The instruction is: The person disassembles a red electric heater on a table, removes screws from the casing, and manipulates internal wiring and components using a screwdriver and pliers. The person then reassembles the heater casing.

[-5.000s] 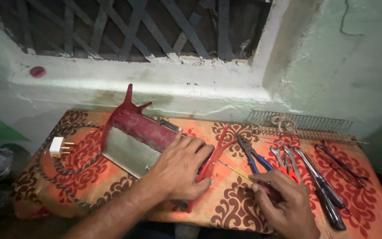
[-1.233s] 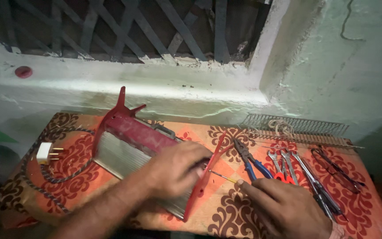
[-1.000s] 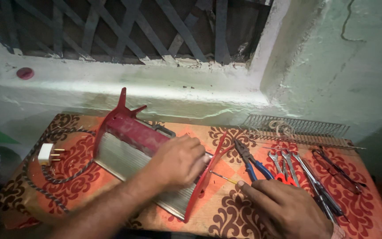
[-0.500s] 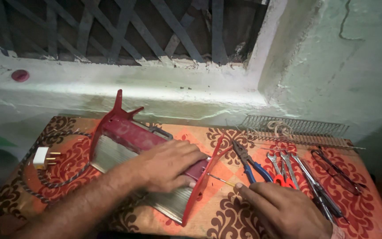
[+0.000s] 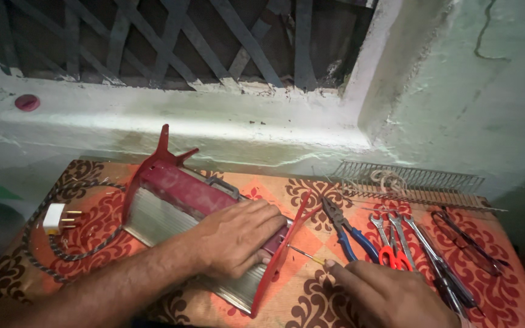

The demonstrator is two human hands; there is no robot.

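On patterned cloth [image 5: 153, 304]: red room heater [image 5: 177, 206] pinned flat under spread left hand [image 5: 238, 237]. Right hand [image 5: 390, 297] clamped on thin screwdriver [image 5: 306, 255], tip at heater's red end plate.

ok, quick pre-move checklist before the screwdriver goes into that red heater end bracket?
1. Left hand pressed flat on the heater: ok.
2. Screwdriver gripped in right hand: ok.
3. Tip seated in a screw on the red end bracket: cannot tell, the tip is too small to make out.
4. Plug lying loose on the cloth, not in a socket: ok.
5. Pliers and scissors lie clear of the screwdriver's line: ok.
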